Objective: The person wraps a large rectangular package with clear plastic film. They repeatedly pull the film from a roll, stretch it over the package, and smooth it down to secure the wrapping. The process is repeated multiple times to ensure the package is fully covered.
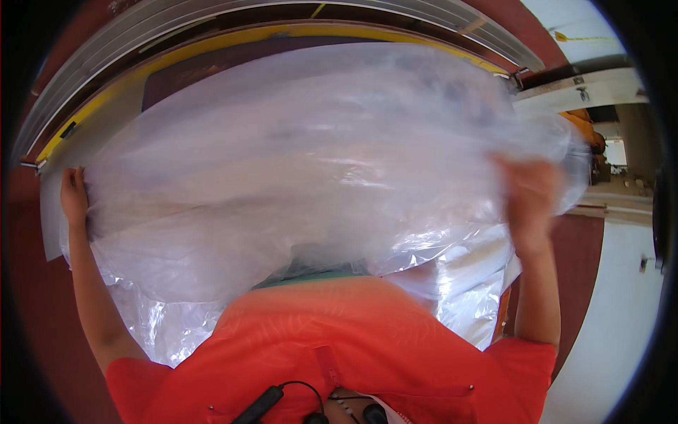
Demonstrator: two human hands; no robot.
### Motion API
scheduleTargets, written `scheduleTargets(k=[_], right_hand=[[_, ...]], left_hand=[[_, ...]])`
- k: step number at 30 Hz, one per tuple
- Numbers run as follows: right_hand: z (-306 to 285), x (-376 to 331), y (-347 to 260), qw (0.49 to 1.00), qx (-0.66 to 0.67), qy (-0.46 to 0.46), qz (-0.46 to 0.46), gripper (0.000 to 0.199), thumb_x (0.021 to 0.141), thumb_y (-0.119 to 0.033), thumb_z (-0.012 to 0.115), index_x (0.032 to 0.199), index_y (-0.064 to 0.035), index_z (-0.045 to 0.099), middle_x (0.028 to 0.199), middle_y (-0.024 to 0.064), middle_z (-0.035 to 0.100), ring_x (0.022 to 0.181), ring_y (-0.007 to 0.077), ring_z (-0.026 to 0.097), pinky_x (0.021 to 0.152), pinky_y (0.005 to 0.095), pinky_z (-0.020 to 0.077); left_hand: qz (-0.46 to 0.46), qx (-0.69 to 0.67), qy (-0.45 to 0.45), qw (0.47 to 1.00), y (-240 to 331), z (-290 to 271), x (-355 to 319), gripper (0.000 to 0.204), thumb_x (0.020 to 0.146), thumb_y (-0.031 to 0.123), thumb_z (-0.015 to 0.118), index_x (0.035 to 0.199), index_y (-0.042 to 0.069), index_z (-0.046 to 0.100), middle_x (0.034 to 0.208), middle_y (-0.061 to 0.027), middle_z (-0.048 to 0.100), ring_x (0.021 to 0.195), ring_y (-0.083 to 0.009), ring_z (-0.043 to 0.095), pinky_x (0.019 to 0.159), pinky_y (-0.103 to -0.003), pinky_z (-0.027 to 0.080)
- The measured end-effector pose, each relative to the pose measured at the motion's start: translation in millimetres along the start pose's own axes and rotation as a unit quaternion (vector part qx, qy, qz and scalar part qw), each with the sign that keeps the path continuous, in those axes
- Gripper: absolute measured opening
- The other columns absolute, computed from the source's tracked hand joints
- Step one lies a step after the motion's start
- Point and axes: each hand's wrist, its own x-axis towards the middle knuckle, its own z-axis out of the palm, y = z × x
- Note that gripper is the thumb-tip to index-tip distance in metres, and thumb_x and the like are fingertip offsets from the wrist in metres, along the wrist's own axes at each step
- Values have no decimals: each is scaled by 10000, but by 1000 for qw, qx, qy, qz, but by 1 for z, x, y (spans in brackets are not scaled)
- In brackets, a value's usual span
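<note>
A wide, clear plastic sheet billows between my hands and covers most of the surface in front of me. At its far left edge, my left hand has its fingers closed on the plastic. My right hand is raised at the right side, blurred by motion, and looks closed around the sheet's other side. Part of the plastic flares out past the right hand. Lower down, shiny folds hang close to my body on both sides. Whatever lies under the sheet shows only as hazy shapes.
A dark panel shows behind the sheet. Beyond it runs a yellow edge, with a long pale metal rail farther back. White beams stand at the right. Dark red floor lies to the left.
</note>
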Motion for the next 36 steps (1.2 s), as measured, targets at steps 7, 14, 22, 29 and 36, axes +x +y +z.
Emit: scheduleTargets(k=[7,14,22,29,36], right_hand=[[51,16,-47,972,174,-115,112,356,666,-340,604,914,-87,567,846,83,567,767,252,535,698,351,416],[109,112,-75,901,399,-171,5,346,684,-238,626,936,-27,518,781,73,557,756,180,535,676,297,415],[19,9,126,818,332,-109,457,245,750,-255,550,885,-51,525,726,-18,478,640,60,455,606,205,384],[86,85,-41,988,116,103,-4,493,761,-315,506,1172,-86,360,1216,100,329,1134,269,254,927,419,139],[127,111,-28,983,140,98,60,399,712,-311,578,1034,-90,495,1102,93,463,1031,272,405,852,425,290]], left_hand=[[2,-23,11,1000,24,-1,-3,235,802,303,474,838,71,493,755,-136,551,712,-305,532,623,-351,401],[19,-46,24,998,35,0,2,218,808,270,471,825,52,475,723,-135,535,682,-299,516,612,-337,396],[53,-114,-14,992,36,-2,-5,160,822,184,466,787,31,433,649,-89,439,585,-181,413,587,-261,365],[26,-85,-2,996,20,-9,-14,167,828,185,460,786,25,434,635,-76,427,578,-165,398,581,-251,358],[-15,-72,-16,997,12,-28,-38,176,837,173,455,759,17,424,610,-26,367,575,-100,329,556,-206,329]])
